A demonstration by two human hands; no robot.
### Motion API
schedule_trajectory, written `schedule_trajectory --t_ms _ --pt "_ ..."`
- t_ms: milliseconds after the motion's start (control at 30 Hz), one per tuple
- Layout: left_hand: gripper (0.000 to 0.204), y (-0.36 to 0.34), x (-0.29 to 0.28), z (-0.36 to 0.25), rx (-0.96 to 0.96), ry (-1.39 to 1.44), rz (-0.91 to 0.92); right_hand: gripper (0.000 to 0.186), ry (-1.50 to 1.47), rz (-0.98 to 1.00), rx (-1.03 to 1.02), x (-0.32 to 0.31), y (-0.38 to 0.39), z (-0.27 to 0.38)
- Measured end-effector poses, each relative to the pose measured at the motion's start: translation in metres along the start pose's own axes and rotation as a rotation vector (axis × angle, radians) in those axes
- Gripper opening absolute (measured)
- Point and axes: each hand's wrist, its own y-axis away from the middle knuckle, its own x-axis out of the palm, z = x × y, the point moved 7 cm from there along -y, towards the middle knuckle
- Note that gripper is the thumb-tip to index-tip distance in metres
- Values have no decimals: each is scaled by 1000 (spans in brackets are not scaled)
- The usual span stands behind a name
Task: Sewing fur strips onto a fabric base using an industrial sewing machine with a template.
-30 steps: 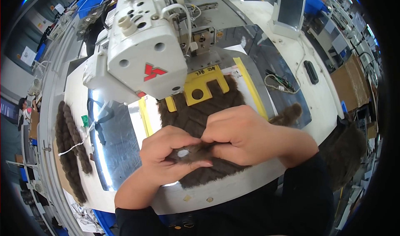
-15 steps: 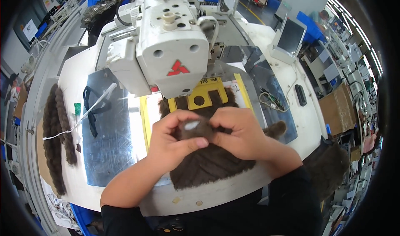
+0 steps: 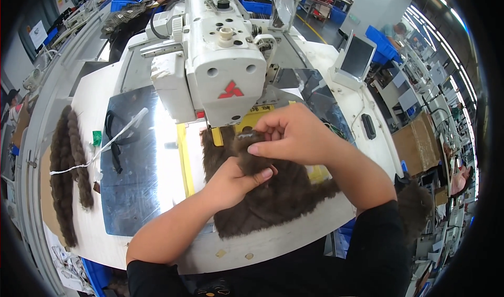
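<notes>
Between my hands is a small brown furry piece [image 3: 243, 149] with a pale patch near its upper edge. My left hand [image 3: 236, 180] grips its lower part, thumb across the front. The fingers of my right hand [image 3: 291, 137] pinch its upper edge. Beneath both hands lies a larger brown fur fabric panel [image 3: 262, 215], spread over the machine bed. A yellow template [image 3: 218, 137] rests on the panel's far end, partly hidden behind my right hand. The white sewing machine head [image 3: 227, 82] stands just beyond my hands.
Brown furry strips [image 3: 64, 176] and a white cord [image 3: 113, 140] lie at the left, with a dark ribbon [image 3: 111, 139]. A screen [image 3: 358, 60] stands at the far right of the white table [image 3: 294, 239], near a black oblong object [image 3: 368, 126]. More brown fur [image 3: 415, 208] hangs at the right.
My right hand has moved up and towards the machine, now at the furry piece's upper edge. My left hand has shifted slightly right and lower. The piece looks more upright and stretched out.
</notes>
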Motion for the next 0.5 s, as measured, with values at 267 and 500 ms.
schedule_trajectory --t_ms 267,500 --pt "42 8 -18 11 181 -153 -447 19 -309 83 294 23 -31 -90" --pt "58 4 -35 2 -214 -714 -63 22 -412 48 227 50 -70 -133"
